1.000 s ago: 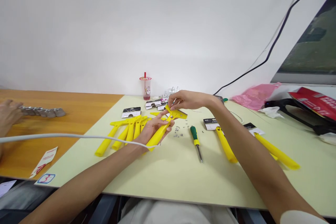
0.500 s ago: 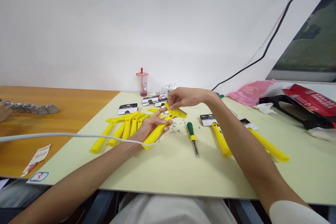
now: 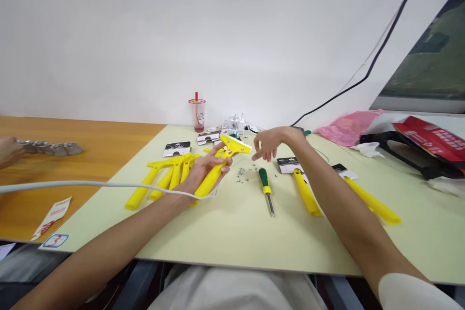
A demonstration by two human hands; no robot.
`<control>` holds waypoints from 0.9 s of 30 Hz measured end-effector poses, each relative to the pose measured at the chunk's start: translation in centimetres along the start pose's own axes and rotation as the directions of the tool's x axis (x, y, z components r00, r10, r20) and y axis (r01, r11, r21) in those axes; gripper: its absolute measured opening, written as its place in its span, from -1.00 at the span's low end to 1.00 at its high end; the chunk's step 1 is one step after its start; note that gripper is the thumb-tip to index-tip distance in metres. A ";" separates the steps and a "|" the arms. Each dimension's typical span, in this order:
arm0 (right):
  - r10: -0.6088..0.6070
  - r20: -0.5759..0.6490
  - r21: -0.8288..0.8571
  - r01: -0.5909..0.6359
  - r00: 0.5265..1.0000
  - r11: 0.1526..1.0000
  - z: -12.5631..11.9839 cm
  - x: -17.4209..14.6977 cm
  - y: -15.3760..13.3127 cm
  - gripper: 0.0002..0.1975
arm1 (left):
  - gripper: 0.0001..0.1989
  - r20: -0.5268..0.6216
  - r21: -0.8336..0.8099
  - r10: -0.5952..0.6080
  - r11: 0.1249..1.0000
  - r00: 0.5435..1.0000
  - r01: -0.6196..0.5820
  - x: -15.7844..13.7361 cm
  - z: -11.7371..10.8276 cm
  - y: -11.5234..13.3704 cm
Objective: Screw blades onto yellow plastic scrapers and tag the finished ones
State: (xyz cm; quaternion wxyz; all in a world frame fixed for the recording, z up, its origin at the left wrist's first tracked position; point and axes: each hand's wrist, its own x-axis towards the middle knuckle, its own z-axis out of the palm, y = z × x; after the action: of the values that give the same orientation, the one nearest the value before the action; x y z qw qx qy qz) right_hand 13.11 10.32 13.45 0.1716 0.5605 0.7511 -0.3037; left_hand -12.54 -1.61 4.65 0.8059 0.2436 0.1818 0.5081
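My left hand (image 3: 205,169) is wrapped round the handle of a yellow scraper (image 3: 211,180), whose wide head with a metal blade edge points up and to the right. To the right of that head hangs my right hand (image 3: 268,144), fingers loosely bent and apart, with nothing seen in it. Small metal screws (image 3: 240,174) lie scattered on the table below and between the hands. A screwdriver (image 3: 266,186) with a green and yellow handle lies just below my right hand, its tip toward me.
Several yellow scrapers (image 3: 143,189) lie at left; more yellow handles (image 3: 307,193) lie at right. Black-and-white cards (image 3: 177,149) are spread around. A drink cup (image 3: 198,117) stands by the wall. A white cable (image 3: 109,185) crosses in front. Another person's hand (image 3: 10,151) is far left.
My right hand has left the scraper head and moved right and slightly down, its fingers opening. The scraper has turned in my left hand, so its blade edge now faces up and right.
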 end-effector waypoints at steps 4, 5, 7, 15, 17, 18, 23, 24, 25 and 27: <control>0.022 0.195 -0.024 -0.017 0.981 1.000 1.3 2.9 -0.1 -0.20 | -0.12 0.025 -0.010 0.021 1.000 0.999 -0.021 -0.2 0.0 0.2; 0.024 0.217 -0.027 -0.018 0.976 0.999 1.5 3.3 0.0 -0.19 | -0.12 0.022 -0.011 0.023 1.000 1.000 -0.022 -0.2 0.0 0.3; 0.027 0.248 -0.017 -0.023 0.968 1.000 1.7 3.8 0.2 -0.19 | -0.12 0.019 -0.010 0.023 1.000 1.000 -0.023 -0.3 0.1 0.4; -0.018 0.323 0.031 0.009 0.946 0.999 2.3 4.9 0.6 -0.22 | -0.11 0.039 -0.015 0.013 1.000 0.999 -0.013 -0.5 0.1 0.4; -0.062 0.334 0.053 0.047 0.940 0.998 2.4 5.2 0.8 -0.19 | -0.13 0.029 -0.020 0.016 1.000 0.999 -0.016 -0.4 0.2 0.4; -0.082 0.335 0.067 0.063 0.939 0.996 2.4 5.1 0.9 -0.18 | -0.14 0.017 -0.024 0.021 1.000 1.000 -0.020 -0.4 0.2 0.3; -0.176 0.239 0.157 0.141 0.955 0.977 0.5 2.1 2.2 -0.18 | -0.14 -0.088 -0.036 0.048 0.998 0.995 -0.051 -0.2 0.6 0.3; -0.199 0.187 0.167 0.168 0.962 0.972 -0.1 0.9 2.4 -0.20 | -0.14 -0.105 -0.033 0.051 0.998 0.993 -0.055 -0.2 0.6 0.3; -0.210 0.139 0.154 0.188 0.968 0.970 -0.7 -0.6 2.5 -0.23 | -0.13 -0.118 -0.029 0.055 0.998 0.992 -0.059 -0.1 0.6 0.3; -0.248 0.034 0.096 0.244 0.968 0.965 -1.6 -3.8 2.5 -0.34 | -0.11 -0.130 -0.020 0.061 0.998 0.990 -0.064 0.0 0.5 0.2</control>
State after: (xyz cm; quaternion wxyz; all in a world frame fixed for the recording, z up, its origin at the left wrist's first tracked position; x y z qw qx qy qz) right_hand 16.83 8.99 16.29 0.1239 0.4630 0.7962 -0.3693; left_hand -12.39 -1.61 5.15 0.7790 0.2060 0.2197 0.5500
